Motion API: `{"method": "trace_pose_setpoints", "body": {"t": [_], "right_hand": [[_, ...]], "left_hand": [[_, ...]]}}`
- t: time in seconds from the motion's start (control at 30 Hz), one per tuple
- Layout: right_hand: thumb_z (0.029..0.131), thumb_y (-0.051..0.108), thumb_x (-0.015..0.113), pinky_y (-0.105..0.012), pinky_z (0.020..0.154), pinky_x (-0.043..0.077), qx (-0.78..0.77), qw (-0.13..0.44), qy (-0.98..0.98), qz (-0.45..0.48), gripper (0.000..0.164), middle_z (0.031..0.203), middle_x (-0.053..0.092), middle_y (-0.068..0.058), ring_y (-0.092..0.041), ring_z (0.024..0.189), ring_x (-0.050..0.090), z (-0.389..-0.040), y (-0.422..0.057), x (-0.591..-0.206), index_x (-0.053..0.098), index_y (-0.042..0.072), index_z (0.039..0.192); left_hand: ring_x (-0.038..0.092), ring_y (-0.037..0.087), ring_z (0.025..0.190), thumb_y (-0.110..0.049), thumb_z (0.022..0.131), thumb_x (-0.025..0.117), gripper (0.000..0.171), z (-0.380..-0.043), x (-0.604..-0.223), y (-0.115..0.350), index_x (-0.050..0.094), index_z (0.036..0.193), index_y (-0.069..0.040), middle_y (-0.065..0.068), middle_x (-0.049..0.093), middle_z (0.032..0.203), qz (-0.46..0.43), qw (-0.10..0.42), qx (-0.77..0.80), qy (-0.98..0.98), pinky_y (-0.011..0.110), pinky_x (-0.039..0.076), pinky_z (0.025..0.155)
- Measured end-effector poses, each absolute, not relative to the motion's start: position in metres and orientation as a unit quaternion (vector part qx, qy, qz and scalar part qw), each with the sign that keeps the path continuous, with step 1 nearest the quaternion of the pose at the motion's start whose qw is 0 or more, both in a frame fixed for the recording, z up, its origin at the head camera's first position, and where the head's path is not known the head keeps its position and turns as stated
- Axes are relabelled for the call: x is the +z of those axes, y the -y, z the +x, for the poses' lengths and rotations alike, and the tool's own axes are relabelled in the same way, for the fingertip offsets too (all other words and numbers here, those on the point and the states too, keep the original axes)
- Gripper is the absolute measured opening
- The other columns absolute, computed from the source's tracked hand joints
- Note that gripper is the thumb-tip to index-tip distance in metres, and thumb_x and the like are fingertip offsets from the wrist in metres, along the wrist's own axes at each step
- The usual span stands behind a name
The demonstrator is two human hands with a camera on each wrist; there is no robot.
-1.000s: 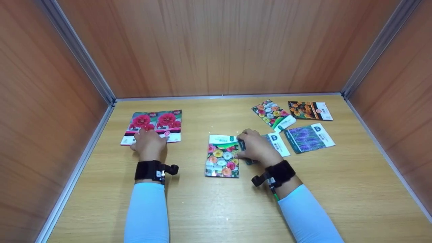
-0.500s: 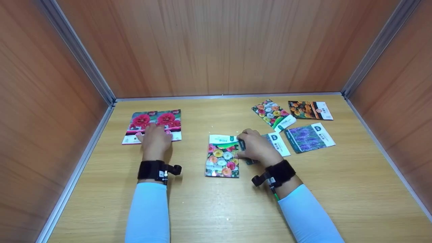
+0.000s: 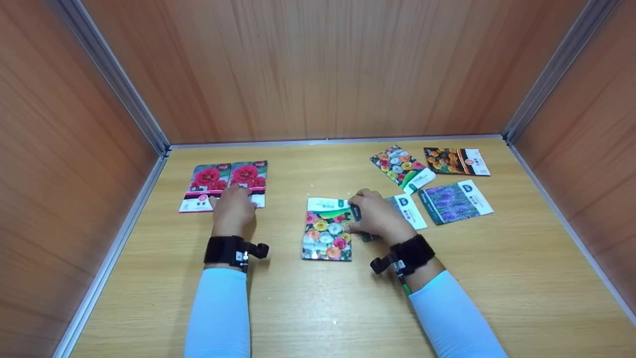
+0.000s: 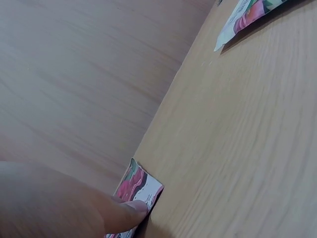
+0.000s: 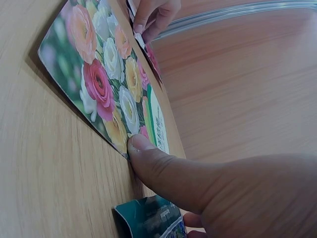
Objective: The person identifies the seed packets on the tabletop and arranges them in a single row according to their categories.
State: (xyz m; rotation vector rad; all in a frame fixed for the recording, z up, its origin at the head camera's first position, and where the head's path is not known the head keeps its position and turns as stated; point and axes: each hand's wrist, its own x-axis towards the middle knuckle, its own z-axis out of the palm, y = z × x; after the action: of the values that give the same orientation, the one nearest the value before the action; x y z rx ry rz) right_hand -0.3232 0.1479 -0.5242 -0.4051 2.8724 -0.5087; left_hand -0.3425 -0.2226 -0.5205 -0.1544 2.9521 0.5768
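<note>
Two seed packets with red flowers lie side by side at the left, the left one (image 3: 204, 179) and the right one (image 3: 246, 174). My left hand (image 3: 233, 211) rests on their lower part; its thumb touches a white label band in the left wrist view. In the middle lies a seed packet with mixed-colour flowers (image 3: 325, 238), its white end away from me. My right hand (image 3: 380, 216) touches this packet's right edge; the thumb (image 5: 161, 166) lies straight on that edge. Under the right hand lies a lavender seed packet (image 3: 410, 213), partly hidden.
At the back right lie another mixed-flower packet (image 3: 397, 166), an orange-flower packet (image 3: 454, 161) and a second lavender packet (image 3: 454, 203). Wooden panels (image 3: 328, 69) with metal edging enclose the table (image 3: 298, 308) at the back and sides.
My left hand has shifted right and slightly toward me across the red-flower packets, uncovering more of the left one. My right hand and the middle packet have stayed in place.
</note>
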Motion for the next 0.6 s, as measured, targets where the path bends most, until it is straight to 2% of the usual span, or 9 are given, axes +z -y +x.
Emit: {"method": "trace_pose_setpoints", "body": {"t": [0.13,0.23,0.37,0.6], "right_hand": [[0.091,0.053,0.096,-0.059,0.125,0.052,-0.17,0.1,-0.971,-0.136,0.083,0.165,0.057,-0.015,-0.039,0.153,0.056,-0.324,-0.148,-0.525,0.067,0.015,0.159],[0.091,0.053,0.096,-0.06,0.126,0.052,-0.171,0.103,-0.971,-0.131,0.083,0.167,0.056,-0.014,-0.039,0.154,0.056,-0.324,-0.148,-0.525,0.066,0.016,0.16],[0.091,0.053,0.096,-0.061,0.126,0.051,-0.174,0.104,-0.971,-0.127,0.083,0.166,0.056,-0.014,-0.04,0.153,0.056,-0.325,-0.148,-0.525,0.066,0.018,0.16],[0.09,0.053,0.096,-0.061,0.126,0.051,-0.179,0.104,-0.97,-0.129,0.083,0.165,0.057,-0.014,-0.04,0.153,0.057,-0.324,-0.15,-0.526,0.066,0.018,0.159]], "left_hand": [[0.034,0.052,0.168,-0.023,0.114,0.066,0.051,-0.341,-0.52,0.223,0.062,0.161,-0.005,0.03,0.04,0.179,-0.047,0.06,0.184,-0.98,0.087,0.009,0.134],[0.04,0.052,0.164,-0.023,0.113,0.067,0.05,-0.34,-0.52,0.223,0.063,0.159,-0.004,0.03,0.044,0.176,-0.042,0.057,0.182,-0.981,0.082,0.02,0.134],[0.05,0.051,0.156,-0.022,0.113,0.068,0.047,-0.341,-0.52,0.223,0.066,0.155,-0.003,0.03,0.052,0.169,-0.036,0.053,0.181,-0.981,0.074,0.033,0.126],[0.046,0.051,0.161,-0.015,0.114,0.06,0.045,-0.34,-0.512,0.211,0.064,0.157,-0.001,0.029,0.049,0.172,-0.011,0.056,0.205,-0.977,0.068,0.035,0.135]]}}
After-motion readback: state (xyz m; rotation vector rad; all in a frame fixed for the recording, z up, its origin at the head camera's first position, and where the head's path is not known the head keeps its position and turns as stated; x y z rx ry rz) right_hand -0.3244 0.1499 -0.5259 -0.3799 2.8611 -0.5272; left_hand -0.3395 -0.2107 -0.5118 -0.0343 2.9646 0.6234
